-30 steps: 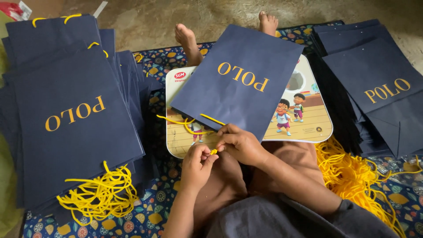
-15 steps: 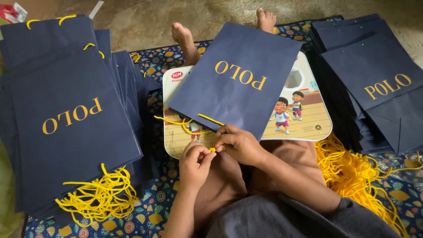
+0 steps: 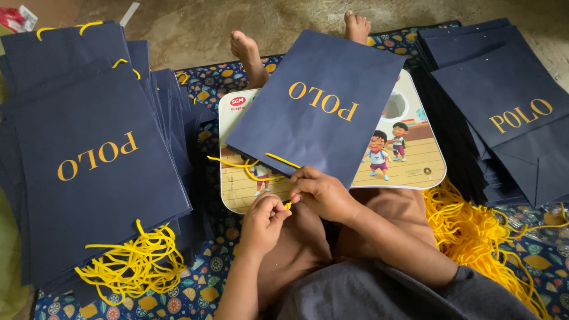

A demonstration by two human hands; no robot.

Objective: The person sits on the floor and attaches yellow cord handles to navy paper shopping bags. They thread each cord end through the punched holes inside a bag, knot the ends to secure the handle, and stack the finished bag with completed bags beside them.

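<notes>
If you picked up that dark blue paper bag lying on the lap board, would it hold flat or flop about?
The navy paper bag lies folded flat with crisp edges, so it would probably stay fairly stiff and feel light. Its yellow cord curls loosely, so that part would likely dangle. On the smooth picture board it might slide easily if pushed.

Bag stacks [image 3: 89, 178] flanking; open floor [image 3: 195, 29] ahead.

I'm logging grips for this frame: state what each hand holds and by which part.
Both hands pinch the yellow cord at its free end by the bag's lower edge: left hand from below, right hand from above, beside the navy paper bag.
</notes>
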